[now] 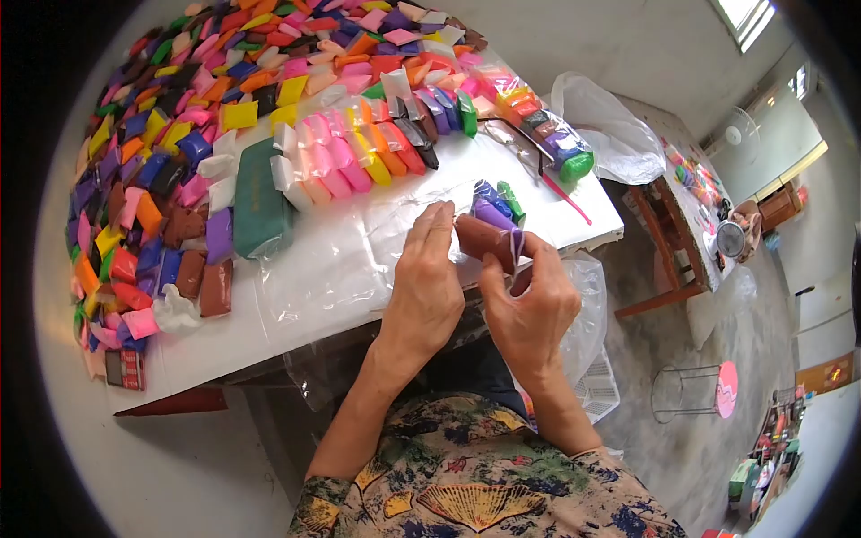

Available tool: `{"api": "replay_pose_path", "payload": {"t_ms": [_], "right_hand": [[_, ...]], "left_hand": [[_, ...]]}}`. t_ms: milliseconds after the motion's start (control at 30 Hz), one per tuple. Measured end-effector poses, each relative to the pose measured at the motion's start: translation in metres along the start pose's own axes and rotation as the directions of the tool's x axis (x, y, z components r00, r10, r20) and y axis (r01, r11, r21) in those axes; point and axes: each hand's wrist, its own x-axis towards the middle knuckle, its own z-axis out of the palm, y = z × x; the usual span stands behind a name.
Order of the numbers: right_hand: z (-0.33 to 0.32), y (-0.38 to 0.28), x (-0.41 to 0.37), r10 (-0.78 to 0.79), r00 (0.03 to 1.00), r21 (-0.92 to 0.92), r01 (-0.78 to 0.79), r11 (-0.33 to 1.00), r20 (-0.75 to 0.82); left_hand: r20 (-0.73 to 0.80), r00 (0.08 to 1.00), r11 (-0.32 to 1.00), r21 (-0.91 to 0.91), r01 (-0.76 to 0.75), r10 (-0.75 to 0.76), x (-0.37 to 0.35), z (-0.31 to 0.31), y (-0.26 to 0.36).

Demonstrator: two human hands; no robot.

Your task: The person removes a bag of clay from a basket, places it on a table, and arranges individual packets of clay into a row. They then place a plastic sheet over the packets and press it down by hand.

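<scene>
Holding: the right hand [531,309] has thumb and fingers closed on a brown packet [482,238], which sits up at its fingertips, over the table's near edge.
Left hand [427,289]: fingers straight and pressed together, tips against the film [395,226] just left of the brown packet; the thumb is hidden, so I cannot tell whether it pinches the film.
Beyond the fingertips: a purple packet [492,213] touches the brown one's far side, with a blue packet [489,192] and a green packet [512,200] just behind it, all bunched together.
Film: clear and crinkled, spread on the table [296,318] from under the left fingers away to the left.
Farther out from the fingers: a row [359,160] of packets laid edge to edge, white through pink, yellow and orange to black, purple and green.
Left of the row: a dark green case [258,202] lying flat, touching white packets.
Heap [179,108]: loose packets of many colours cover the table's far and left parts.
Right of the row: a filled bag [549,127] of packets, and a pink stick [567,199] near the table's right edge, close beyond the right fingers.
Off the table, right: a white sack [614,130], then a second table [691,211] well apart.
Below the hands: a clear bag [587,296] hanging at the table edge behind the right hand, and a white basket [596,390] on the floor.
In the way: the right thumb and fingers cover the brown packet's near end.
</scene>
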Motion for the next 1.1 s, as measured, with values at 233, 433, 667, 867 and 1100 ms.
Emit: {"api": "replay_pose_path", "payload": {"t_ms": [233, 433, 667, 867, 1100], "right_hand": [[0.002, 0.001, -0.005, -0.018, 0.999, -0.087, 0.021, 0.996, 0.04], [-0.001, 0.0, -0.006, -0.028, 0.995, -0.124, 0.04, 0.992, 0.097], [0.008, -0.005, 0.002, -0.069, 0.997, -0.166, 0.061, 0.984, -0.046], [0.029, -0.003, 0.006, 0.041, 0.999, -0.135, -0.045, 0.99, -0.029], [0.013, -0.005, 0.001, 0.033, 0.995, -0.075, -0.026, 0.997, 0.09]], "left_hand": [[-0.043, 0.999, 1.0, 0.017, -0.017, 0.018, -0.004, 0.004, -0.003], [0.004, 0.99, 0.927, -0.352, 0.133, -0.141, -0.001, 0.0, 0.005], [-0.039, 0.991, 0.923, -0.37, 0.107, -0.131, -0.004, 0.005, -0.005], [-0.026, 0.995, 0.966, -0.243, 0.091, -0.101, -0.007, 0.002, -0.007], [0.051, 0.986, 0.931, -0.323, 0.169, -0.161, -0.004, -0.002, 0.0]]}}
